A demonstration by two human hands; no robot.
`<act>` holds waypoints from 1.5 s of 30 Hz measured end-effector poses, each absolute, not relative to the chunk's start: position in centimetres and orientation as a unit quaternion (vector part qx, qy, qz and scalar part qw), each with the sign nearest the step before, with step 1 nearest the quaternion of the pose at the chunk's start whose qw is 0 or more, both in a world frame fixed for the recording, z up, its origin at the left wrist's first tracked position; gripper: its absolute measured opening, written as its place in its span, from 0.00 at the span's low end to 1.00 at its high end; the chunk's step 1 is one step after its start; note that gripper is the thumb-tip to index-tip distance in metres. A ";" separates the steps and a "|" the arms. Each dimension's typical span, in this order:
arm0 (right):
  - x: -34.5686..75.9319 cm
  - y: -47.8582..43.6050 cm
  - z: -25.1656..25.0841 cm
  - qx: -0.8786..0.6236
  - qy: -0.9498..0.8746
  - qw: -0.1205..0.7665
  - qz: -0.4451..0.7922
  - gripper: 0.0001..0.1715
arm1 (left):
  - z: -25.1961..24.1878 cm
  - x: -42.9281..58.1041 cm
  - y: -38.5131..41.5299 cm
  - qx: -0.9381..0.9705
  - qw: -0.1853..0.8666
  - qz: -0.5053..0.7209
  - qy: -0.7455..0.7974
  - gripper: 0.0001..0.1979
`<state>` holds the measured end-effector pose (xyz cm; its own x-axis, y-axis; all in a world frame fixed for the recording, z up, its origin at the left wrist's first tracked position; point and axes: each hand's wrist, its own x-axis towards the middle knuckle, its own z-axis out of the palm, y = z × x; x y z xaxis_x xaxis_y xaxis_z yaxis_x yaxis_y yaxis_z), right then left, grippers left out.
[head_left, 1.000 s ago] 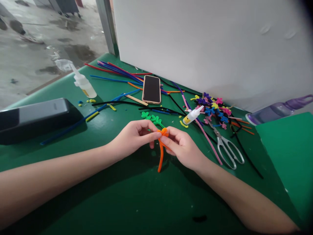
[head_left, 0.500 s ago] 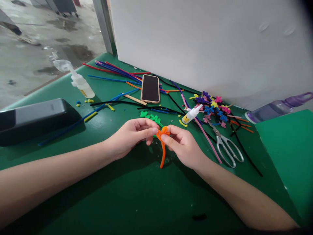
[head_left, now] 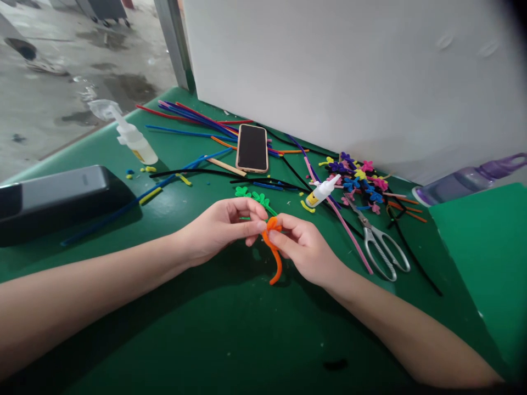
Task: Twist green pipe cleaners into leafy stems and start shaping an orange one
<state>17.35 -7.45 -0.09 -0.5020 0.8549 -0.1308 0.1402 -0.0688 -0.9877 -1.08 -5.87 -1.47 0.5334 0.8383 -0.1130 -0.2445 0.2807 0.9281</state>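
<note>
An orange pipe cleaner [head_left: 276,264], looped at its top, is held between both hands above the table. My left hand [head_left: 230,224] pinches its upper left side between thumb and fingers. On the right of the loops, my right hand [head_left: 302,241] grips it the same way, and the fingers hide part of the bends. The loose tail hangs down and curls to the left. Just beyond my hands lie green pipe cleaner flowers [head_left: 259,199] on a green stem, partly covered by my left hand. A small white glue bottle [head_left: 323,191] is farther back on the right.
Scissors [head_left: 381,247] and a pile of colourful pipe cleaner flowers [head_left: 362,178] lie to the right, near a purple water bottle [head_left: 461,178]. A phone [head_left: 252,148], loose pipe cleaners [head_left: 193,118], a spray bottle [head_left: 138,144] and a dark case [head_left: 57,200] stand or lie farther back and left.
The orange loops have turned slightly in my fingers. The loose tail, nearly straight before, now curves with its end to the left. Both hands stay about where they were.
</note>
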 end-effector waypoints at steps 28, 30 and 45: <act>17.4 -6.7 -0.8 -0.365 -0.552 0.325 0.676 0.06 | -1.2 -0.9 -6.3 0.541 0.661 0.413 0.315 0.06; 17.3 -6.7 -1.1 -0.354 -0.531 0.329 0.696 0.06 | -1.2 -0.9 -6.3 0.541 0.663 0.411 0.315 0.06; 17.6 -5.4 -2.7 -0.326 -0.452 0.319 0.767 0.06 | -1.8 -1.0 -5.3 0.532 0.699 0.357 0.318 0.07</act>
